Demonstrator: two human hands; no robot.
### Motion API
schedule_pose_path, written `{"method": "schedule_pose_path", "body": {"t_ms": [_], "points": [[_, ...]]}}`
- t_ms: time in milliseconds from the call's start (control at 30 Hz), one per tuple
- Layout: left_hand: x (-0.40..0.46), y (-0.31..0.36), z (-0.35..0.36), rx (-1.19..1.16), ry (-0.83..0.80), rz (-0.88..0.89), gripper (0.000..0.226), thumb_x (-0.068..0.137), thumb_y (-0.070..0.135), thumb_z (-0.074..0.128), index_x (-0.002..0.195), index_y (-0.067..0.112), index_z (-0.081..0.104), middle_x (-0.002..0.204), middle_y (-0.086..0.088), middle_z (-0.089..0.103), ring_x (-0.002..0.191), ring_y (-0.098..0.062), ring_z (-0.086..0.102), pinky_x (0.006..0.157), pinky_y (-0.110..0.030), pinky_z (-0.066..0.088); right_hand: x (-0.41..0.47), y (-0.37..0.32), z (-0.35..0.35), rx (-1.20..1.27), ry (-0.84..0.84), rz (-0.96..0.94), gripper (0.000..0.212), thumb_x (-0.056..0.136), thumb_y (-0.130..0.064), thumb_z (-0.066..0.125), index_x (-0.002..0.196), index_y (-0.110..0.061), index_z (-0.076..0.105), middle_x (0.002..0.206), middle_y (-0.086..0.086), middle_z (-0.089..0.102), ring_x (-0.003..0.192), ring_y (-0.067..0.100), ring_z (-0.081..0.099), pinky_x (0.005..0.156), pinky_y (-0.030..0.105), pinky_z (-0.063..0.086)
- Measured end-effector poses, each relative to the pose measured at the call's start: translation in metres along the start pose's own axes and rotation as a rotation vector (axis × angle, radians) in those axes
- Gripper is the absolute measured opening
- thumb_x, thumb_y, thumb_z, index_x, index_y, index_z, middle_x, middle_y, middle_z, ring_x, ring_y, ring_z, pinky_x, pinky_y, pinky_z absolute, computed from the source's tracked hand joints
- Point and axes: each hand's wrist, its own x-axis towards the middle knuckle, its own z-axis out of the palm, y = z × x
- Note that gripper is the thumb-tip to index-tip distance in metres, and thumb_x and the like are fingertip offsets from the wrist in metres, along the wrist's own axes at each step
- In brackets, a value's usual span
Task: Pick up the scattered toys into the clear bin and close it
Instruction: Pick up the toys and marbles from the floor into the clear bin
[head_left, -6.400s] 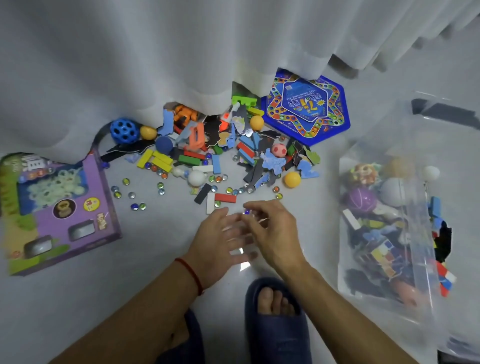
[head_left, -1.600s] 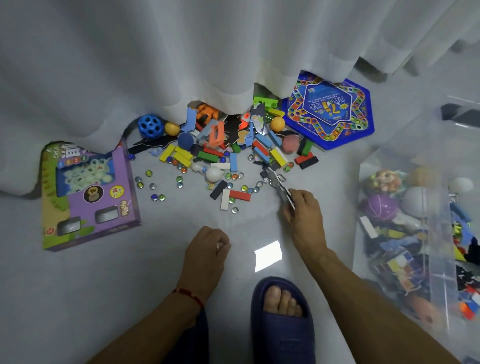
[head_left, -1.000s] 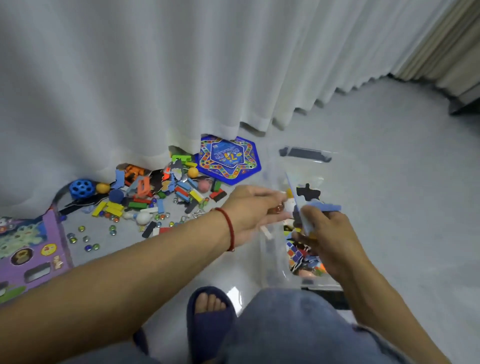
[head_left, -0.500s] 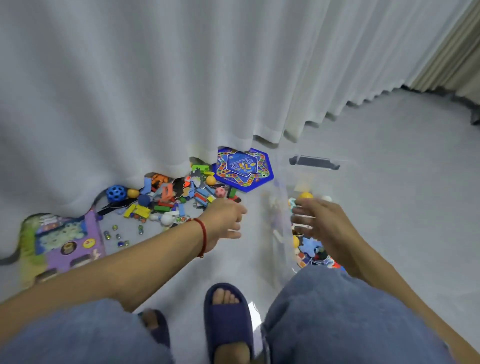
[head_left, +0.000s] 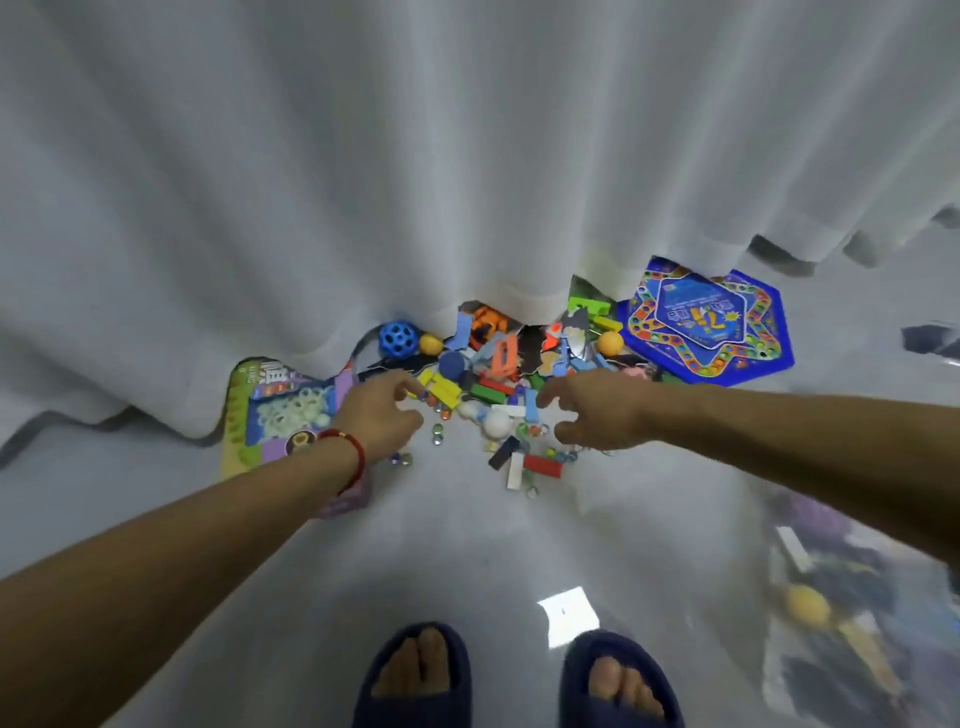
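A heap of scattered toys (head_left: 498, 374) lies on the grey floor at the foot of the white curtain: coloured blocks, foam pieces, balls and glass marbles. My left hand (head_left: 379, 413) reaches over the heap's left side, fingers apart, holding nothing. My right hand (head_left: 597, 410) hovers over the right side, fingers spread, also with nothing in it. A white ball (head_left: 496, 423) and a red block (head_left: 543, 464) lie between the hands. The clear bin (head_left: 852, 608), partly filled with toys, stands blurred at the lower right.
A blue hexagonal game board (head_left: 706, 322) lies right of the heap. A purple and green toy box (head_left: 275, 410) lies at the left, partly under my left arm. A blue holed ball (head_left: 397, 339) rests by the curtain (head_left: 467, 156). My slippered feet (head_left: 519, 680) are at the bottom.
Both hands have left the bin at the right and now reach forward over the toy heap. What they held earlier is gone from them. The view has turned back toward the curtain.
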Motion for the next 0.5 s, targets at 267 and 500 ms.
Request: {"method": "schedule_pose_path", "body": {"t_ms": [267,500], "points": [[0.123,-0.028,0.009,0.505,0.108,0.159,0.064,0.081,0.013,0.061,0.141,0.023,0.043,0.145,-0.017,0.032,0.12,-0.043,0.042,0.095,-0.05,0.046,0.158,0.0,0.015,-0.246,0.216,-0.091,0.071,0.093,-0.043,0.06,0.153,-0.025,0.028,0.155,0.015,0.024,0.138,0.042,0.028,0.107,0.055,0.039],[0.16,-0.046,0.02,0.722,0.169,0.267,0.059,0.081,0.005,0.063,0.136,0.015,0.046,0.136,-0.018,0.036,0.113,-0.04,0.039,0.076,-0.048,0.051,0.196,0.019,0.01,-0.45,0.301,-0.194,0.061,0.086,-0.021,0.07,0.141,-0.021,0.044,0.147,0.014,0.029,0.131,0.037,0.037,0.099,0.048,0.044]]}}
